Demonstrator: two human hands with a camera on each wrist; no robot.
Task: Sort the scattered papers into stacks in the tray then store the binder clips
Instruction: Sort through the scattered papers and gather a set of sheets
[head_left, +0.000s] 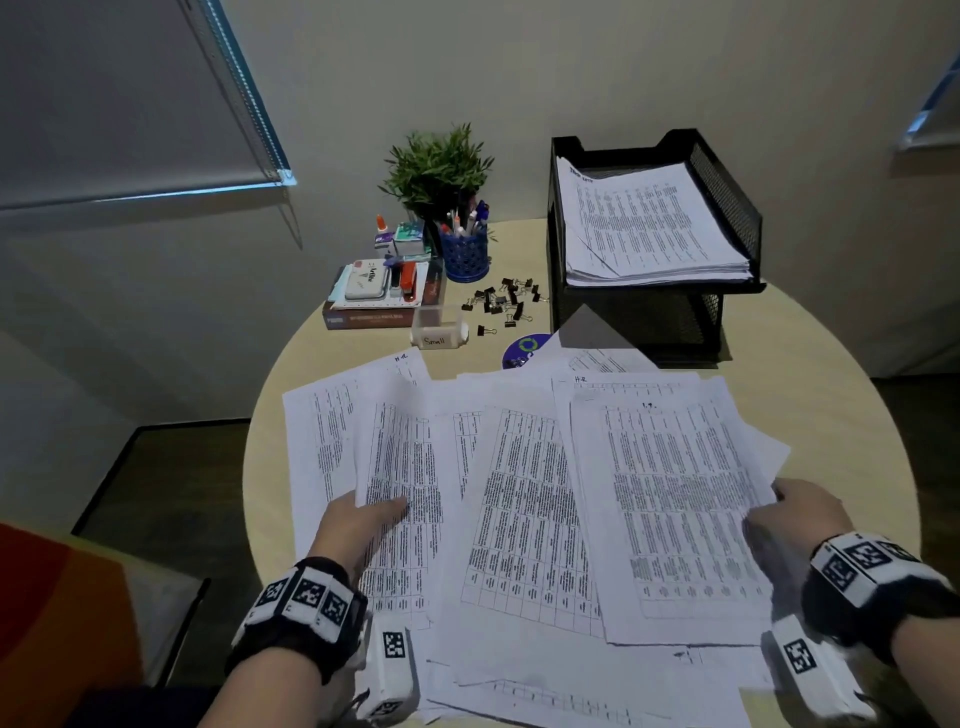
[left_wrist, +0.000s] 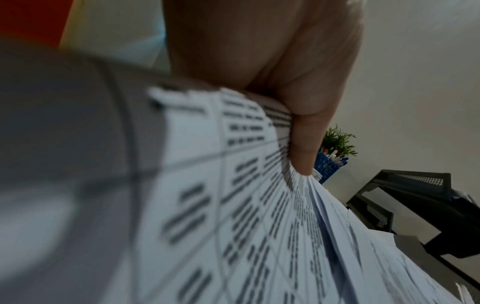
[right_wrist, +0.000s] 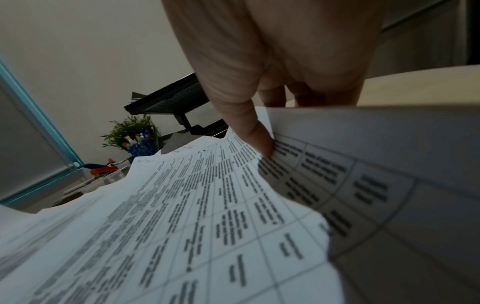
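white papers (head_left: 524, 499) with black printed tables, black mesh tray (head_left: 727, 192), blue pen cup (head_left: 464, 256), possibly purple disc (head_left: 522, 351)

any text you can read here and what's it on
"Small": handwritten on the clear box.
"H-R": handwritten at the top of two sheets.
Stamp pad: a logo, unreadable.
Printed tables on the papers and tray stack: too small or blurred.
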